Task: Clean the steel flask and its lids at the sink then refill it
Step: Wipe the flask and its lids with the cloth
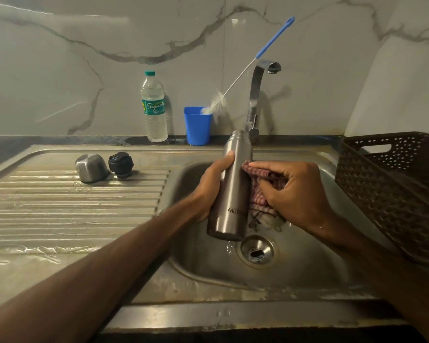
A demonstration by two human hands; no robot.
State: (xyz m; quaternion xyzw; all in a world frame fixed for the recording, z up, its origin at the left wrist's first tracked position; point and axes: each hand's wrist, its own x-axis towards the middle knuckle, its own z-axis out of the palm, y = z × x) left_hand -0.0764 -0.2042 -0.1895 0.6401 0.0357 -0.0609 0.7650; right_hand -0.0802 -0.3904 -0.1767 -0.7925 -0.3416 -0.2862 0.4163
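An open steel flask (233, 189) stands nearly upright above the sink basin (203, 263), its mouth without a lid. My left hand (211, 189) grips its left side. My right hand (292, 191) holds a red checked cloth (258, 194) pressed against the flask's right side. Water drips from the flask's base near the drain (256, 251). The steel cup lid (91, 168) and the black stopper lid (121, 164) sit on the wet drainboard (72, 206) to the left.
A plastic water bottle (154, 107) and a blue cup (197, 126) holding a bottle brush (235, 82) stand by the back wall. The tap (256, 95) rises behind the flask. A brown plastic basket (391, 189) sits right of the basin.
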